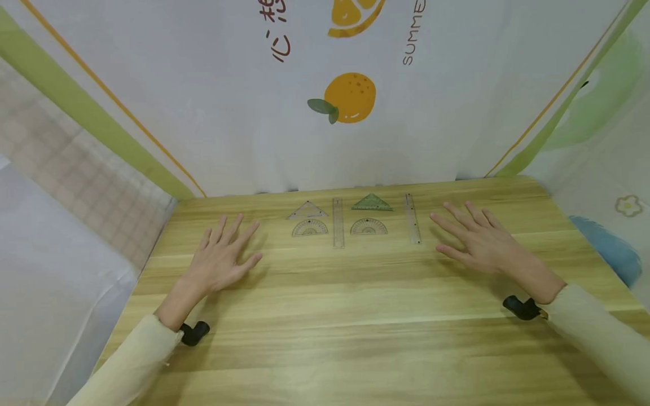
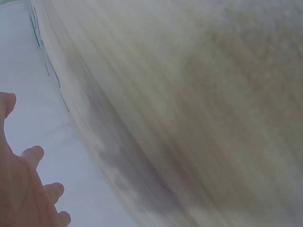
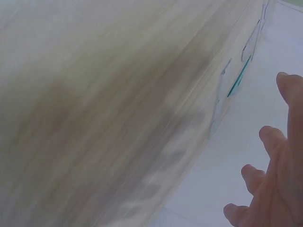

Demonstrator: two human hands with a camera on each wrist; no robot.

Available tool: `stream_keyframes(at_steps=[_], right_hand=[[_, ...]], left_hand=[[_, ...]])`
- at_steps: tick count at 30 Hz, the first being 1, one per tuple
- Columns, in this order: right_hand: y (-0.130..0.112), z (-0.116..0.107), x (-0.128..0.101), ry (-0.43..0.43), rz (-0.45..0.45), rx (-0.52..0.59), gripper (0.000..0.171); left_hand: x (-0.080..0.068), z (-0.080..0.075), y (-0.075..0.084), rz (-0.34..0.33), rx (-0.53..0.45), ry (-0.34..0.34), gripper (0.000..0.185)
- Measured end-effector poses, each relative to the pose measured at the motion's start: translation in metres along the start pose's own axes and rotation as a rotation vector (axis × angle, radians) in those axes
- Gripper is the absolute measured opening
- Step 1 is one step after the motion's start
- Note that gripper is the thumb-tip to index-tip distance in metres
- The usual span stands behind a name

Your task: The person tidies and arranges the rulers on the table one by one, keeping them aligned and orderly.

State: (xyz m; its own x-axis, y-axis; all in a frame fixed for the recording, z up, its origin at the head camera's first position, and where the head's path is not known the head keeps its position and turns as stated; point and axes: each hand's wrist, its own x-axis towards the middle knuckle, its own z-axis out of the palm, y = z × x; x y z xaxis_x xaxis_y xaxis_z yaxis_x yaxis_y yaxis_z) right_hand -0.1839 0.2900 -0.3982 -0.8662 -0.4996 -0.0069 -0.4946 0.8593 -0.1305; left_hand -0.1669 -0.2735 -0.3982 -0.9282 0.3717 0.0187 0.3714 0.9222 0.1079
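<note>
In the head view my left hand (image 1: 217, 262) is spread above the table, left of a clear set square (image 1: 308, 215) and a clear protractor (image 1: 310, 228). My right hand (image 1: 482, 242) is likewise spread, to the right of a clear ruler (image 1: 413, 219). Between the two hands also lie another clear ruler (image 1: 338, 223), a green set square (image 1: 372, 203) and a second protractor (image 1: 369, 226). Both wrist views show fingers extended and touching nothing; the left hand (image 2: 21, 189) and right hand (image 3: 279, 170) cast shadows on the wood.
The wooden table (image 1: 325, 316) ends at the back against a white curtain (image 1: 218, 113) printed with oranges. Black wrist cameras (image 1: 195, 334) sit under each wrist. A blue object (image 1: 606, 248) is beyond the table's right edge.
</note>
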Motion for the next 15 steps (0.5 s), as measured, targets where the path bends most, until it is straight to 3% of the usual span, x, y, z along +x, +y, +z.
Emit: stream_keyframes(at_steps=[8,15], right_hand=[[0.000,-0.003,0.002,0.003,-0.004,0.056,0.071],[0.003,-0.014,0.017,0.117,-0.122,0.220,0.067]], left_hand=[[0.003,-0.002,-0.001,0.004,-0.054,0.003,0.073],[0.010,-0.008,-0.006,0.032,-0.255,0.044,0.071]])
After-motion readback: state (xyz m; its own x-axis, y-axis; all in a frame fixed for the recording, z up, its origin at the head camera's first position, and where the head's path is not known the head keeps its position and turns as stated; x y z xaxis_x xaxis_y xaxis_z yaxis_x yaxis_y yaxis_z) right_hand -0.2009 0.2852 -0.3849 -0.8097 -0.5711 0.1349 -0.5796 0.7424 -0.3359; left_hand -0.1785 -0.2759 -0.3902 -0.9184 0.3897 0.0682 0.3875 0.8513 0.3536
